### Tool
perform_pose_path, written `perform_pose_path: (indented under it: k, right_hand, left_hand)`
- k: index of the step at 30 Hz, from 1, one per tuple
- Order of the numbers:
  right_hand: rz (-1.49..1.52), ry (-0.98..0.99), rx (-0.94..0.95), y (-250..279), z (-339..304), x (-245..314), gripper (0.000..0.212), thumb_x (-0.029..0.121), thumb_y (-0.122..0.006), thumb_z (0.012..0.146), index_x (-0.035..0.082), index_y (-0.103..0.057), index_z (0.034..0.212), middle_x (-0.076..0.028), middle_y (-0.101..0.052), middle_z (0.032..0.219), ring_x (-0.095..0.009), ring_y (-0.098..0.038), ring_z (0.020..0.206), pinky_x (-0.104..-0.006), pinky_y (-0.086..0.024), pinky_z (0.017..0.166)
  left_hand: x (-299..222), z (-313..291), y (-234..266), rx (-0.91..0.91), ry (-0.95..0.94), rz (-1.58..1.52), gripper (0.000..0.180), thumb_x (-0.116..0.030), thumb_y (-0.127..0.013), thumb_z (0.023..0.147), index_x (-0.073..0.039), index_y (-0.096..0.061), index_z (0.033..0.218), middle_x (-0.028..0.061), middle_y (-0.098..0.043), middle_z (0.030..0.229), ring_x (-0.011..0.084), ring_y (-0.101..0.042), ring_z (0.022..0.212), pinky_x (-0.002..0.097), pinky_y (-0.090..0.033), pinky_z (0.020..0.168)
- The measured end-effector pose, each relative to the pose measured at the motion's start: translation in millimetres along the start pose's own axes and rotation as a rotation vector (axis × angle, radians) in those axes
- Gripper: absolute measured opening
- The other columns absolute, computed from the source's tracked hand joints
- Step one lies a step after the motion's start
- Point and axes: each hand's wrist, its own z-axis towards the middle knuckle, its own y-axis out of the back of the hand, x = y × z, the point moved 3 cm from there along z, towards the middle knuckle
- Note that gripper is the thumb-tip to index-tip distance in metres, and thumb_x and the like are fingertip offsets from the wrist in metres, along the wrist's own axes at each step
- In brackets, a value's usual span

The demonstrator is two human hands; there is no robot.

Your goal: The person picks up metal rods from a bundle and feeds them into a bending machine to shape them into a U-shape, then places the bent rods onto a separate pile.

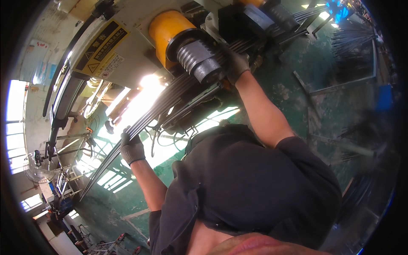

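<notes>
A bundle of long, thin metal rods [155, 108] runs slantwise from the lower left, under a ribbed dark metal roller [197, 59], to the upper right. My left hand [132, 148], in a grey knitted glove, is closed round the rods on the left, and their ends droop beyond it. Just right of the roller, my right hand [236, 66], in a dark glove, grips the same bundle; shadow hides part of its fingers. The roller sits in front of a yellow cylindrical housing [168, 34] on a pale machine.
Black-and-yellow warning labels [102, 46] mark the machine panel. A black arm-like bar [63, 106] hangs at the left. More rods [350, 42] lie in a stack at the far right, near a bright blue glow [338, 10]. The floor [276, 91] is green and worn.
</notes>
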Motion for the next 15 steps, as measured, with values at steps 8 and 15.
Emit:
perform_pose_path:
  k: [8, 15]
  right_hand:
    - [0.233, -0.227, -0.072, 13, 16, -3, 0.037, 0.014, -0.081, 0.083, -0.007, -0.068, 0.112, -0.012, -0.072, 0.107, -0.026, -0.071, 0.091, -0.0377, -0.058, 0.080]
    - [-0.022, -0.123, -0.157, 24, 25, 33, 0.045, 0.021, -0.079, 0.086, -0.007, -0.068, 0.120, -0.014, -0.072, 0.111, -0.027, -0.070, 0.095, -0.0393, -0.058, 0.084]
  left_hand:
    - [-35, 13, 14, -0.149, -0.029, -0.134, 0.028, -0.012, -0.056, 0.104, 0.009, -0.067, 0.118, 0.0220, -0.072, 0.114, 0.0339, -0.069, 0.112, 0.0473, -0.055, 0.105]
    - [-21, 19, 8, 0.041, 0.019, -0.195, 0.019, -0.001, -0.058, 0.098, 0.008, -0.064, 0.114, 0.0192, -0.070, 0.112, 0.0325, -0.067, 0.108, 0.0450, -0.055, 0.104]
